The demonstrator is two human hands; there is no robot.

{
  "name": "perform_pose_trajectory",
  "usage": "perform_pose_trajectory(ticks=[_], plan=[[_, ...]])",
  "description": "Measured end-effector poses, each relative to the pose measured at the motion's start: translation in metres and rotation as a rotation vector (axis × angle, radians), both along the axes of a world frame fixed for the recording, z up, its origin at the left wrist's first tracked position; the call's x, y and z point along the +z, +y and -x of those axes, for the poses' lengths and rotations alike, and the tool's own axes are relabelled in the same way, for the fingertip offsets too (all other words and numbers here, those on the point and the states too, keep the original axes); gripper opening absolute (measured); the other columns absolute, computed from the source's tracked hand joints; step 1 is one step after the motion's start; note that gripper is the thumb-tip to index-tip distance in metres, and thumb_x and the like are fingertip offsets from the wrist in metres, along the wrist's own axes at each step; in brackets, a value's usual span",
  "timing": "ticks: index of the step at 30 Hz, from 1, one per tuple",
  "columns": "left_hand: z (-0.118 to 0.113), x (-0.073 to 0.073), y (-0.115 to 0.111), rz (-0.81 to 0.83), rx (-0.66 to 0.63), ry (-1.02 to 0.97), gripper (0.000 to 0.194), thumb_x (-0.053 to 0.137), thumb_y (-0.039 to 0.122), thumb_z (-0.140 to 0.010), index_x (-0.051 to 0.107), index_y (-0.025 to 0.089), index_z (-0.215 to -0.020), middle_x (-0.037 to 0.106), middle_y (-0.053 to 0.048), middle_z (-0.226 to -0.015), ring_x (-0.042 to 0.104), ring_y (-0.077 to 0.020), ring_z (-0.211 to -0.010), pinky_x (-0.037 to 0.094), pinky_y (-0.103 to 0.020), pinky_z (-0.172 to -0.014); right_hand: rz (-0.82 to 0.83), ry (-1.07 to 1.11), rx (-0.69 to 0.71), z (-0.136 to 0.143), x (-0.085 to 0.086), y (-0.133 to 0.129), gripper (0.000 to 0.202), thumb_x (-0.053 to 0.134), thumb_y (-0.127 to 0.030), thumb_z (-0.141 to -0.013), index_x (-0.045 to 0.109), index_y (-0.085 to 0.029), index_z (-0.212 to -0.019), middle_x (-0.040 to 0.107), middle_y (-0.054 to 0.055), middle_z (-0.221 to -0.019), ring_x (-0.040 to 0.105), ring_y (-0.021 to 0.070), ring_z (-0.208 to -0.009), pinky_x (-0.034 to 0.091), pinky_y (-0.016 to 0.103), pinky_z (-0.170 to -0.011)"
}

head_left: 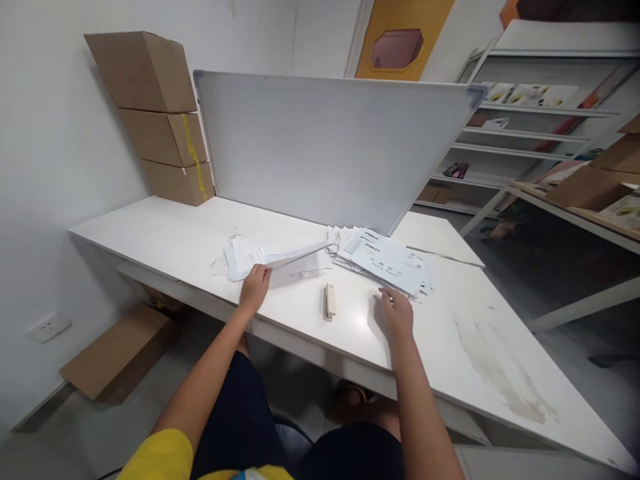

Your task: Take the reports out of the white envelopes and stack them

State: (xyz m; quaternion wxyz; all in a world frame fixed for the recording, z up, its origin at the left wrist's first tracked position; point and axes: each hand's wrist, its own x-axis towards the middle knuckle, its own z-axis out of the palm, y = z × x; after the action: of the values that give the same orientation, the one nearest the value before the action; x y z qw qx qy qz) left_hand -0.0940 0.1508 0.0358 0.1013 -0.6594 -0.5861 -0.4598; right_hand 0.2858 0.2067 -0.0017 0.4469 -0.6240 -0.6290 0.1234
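My left hand [255, 288] pinches the near end of a thin paper sheet [296, 254], which is raised at an angle over the white table. Beside that hand lies a loose pile of white papers [243, 257]. My right hand [397, 311] rests near the table surface, fingers curled together, just in front of a fanned stack of printed light-blue sheets [383, 257]; whether it holds anything is too small to tell. Between the two hands a beige stapler [330, 301] lies on the table [300, 307].
A whiteboard [325, 147] stands along the table's back edge. Three stacked cardboard boxes [165, 133] are at the back left. On the floor at left lies another cardboard box [117, 350]. Metal shelves [540, 110] and a second table [575, 220] stand at right.
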Motion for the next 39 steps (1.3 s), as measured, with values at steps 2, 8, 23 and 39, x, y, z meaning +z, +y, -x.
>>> perform_pose_trajectory(ticks=[2,8,23,39], plan=[[-0.003,0.002,-0.006,-0.029,0.037,-0.089,0.027,0.039,0.031,-0.098,0.056,0.019,-0.080,0.062,-0.005,-0.079,0.064,-0.0180,-0.074,0.047,-0.027,-0.064,0.018,0.034,-0.010,0.001,0.004,-0.001,0.041,0.039,-0.038,-0.078,0.070,-0.016,-0.094,0.070,0.013,-0.101,0.059,0.0270,-0.098,0.043,0.042,-0.089],[-0.044,0.006,-0.074,-0.142,0.000,-0.289,0.015,0.048,0.026,-0.095,0.061,0.019,-0.093,0.071,-0.007,-0.092,0.069,-0.0186,-0.090,0.053,-0.028,-0.077,0.035,0.330,0.085,0.018,0.020,-0.021,0.037,0.048,-0.048,-0.078,0.070,-0.018,-0.085,0.070,0.011,-0.097,0.060,0.0259,-0.092,0.045,0.039,-0.083],[-0.074,-0.037,-0.189,0.448,-0.381,-0.863,0.024,0.061,0.032,-0.082,0.070,0.026,-0.104,0.067,-0.012,-0.117,0.066,-0.0264,-0.103,0.054,-0.037,-0.088,0.748,0.993,0.033,0.034,0.032,-0.190,0.081,0.080,-0.052,-0.058,0.058,-0.015,-0.126,0.076,0.011,-0.093,0.071,0.0335,-0.082,0.057,0.040,-0.068],[-0.100,-0.025,-0.155,0.761,-0.291,-1.250,0.048,0.063,0.064,-0.071,0.050,0.018,-0.068,0.048,0.005,-0.060,0.046,-0.0103,-0.055,0.034,-0.020,-0.050,0.503,0.910,-0.077,0.023,0.001,-0.190,0.070,0.076,-0.045,-0.060,0.055,-0.026,-0.125,0.064,0.006,-0.127,0.060,0.0285,-0.116,0.054,0.038,-0.089]])
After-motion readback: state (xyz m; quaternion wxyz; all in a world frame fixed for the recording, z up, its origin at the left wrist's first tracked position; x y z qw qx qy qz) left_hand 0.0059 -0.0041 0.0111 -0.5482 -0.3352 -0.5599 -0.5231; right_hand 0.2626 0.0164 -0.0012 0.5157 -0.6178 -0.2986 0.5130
